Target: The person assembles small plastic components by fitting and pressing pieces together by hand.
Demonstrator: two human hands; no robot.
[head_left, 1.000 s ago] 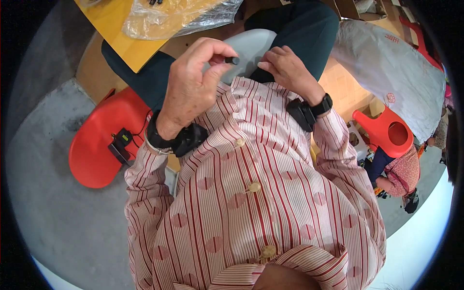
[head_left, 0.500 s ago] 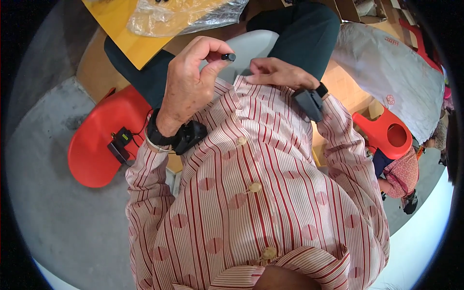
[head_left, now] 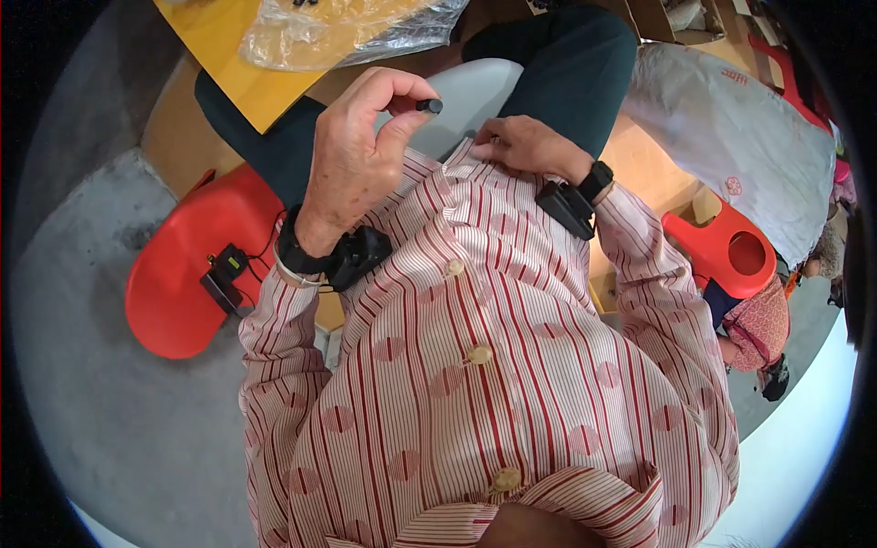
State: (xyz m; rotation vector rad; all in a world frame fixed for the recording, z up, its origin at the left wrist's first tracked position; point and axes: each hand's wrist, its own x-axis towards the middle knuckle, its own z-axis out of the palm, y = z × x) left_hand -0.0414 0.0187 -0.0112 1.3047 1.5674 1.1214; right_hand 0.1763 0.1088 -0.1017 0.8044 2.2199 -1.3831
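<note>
Between thumb and fingertips, my left hand (head_left: pixel 358 155) pinches a small black cylindrical piece (head_left: pixel 431 106), its round end facing right. It is held above my lap, in front of a pale grey seat (head_left: pixel 475 91). My right hand (head_left: pixel 534 146) lies low at the front of my striped red and white shirt (head_left: pixel 512 205), its curled fingers closed at the shirt hem. The fingertips are partly hidden there. A black device (head_left: pixel 359 256) is strapped at my left wrist and another black device (head_left: pixel 566 210) at my right wrist.
At the upper left, a yellow table (head_left: pixel 215 55) holds a clear plastic bag (head_left: pixel 311 36) and small black pieces. A red chair (head_left: pixel 174 292) with a wired black box (head_left: pixel 219 290) stands left. To the right are a big whitish sack (head_left: pixel 731 137), a red stool (head_left: pixel 722 242) and another person (head_left: pixel 758 324).
My right hand has turned and its fingers have curled in at the shirt hem. The left hand keeps the black piece almost in place.
</note>
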